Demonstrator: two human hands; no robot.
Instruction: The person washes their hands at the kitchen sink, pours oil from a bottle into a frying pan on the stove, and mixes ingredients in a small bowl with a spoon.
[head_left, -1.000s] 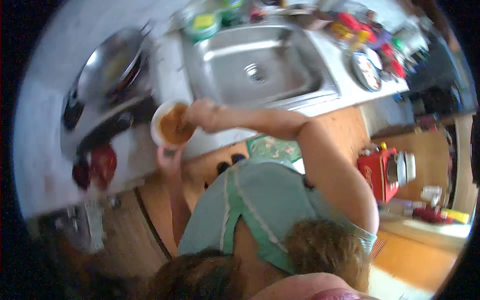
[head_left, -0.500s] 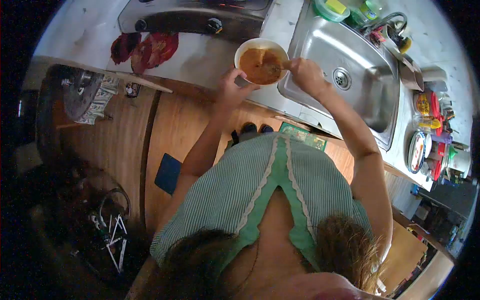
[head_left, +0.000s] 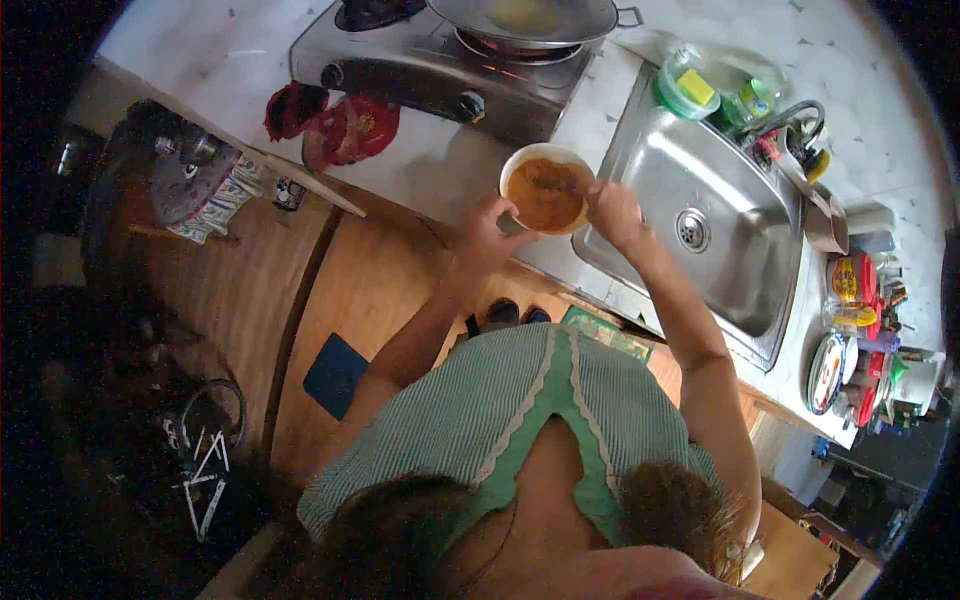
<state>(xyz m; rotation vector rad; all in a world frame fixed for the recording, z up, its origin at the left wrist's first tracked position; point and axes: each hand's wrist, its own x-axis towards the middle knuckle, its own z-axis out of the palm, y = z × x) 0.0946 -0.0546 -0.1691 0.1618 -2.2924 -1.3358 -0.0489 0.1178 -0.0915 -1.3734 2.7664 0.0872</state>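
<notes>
A white bowl of orange-brown liquid is held over the counter edge, between the stove and the sink. My left hand grips its near left side, with the thumb at the rim. At the bowl's right rim, my right hand is closed around a thin utensil whose end dips into the liquid. Its head is hidden, so I cannot tell whether it is a spoon or a fork. Dark bits show in the upper part of the liquid.
Behind the bowl is a gas stove with a wide pan on its burner. A red cloth lies in front of it. To the right are a steel sink, a green tub with a yellow sponge, a faucet, and several jars and plates.
My view has tilted up, so the stove and pan show more and everything sits lower in the picture. Both hands stay at the bowl; the right hand has shifted slightly along its rim.
</notes>
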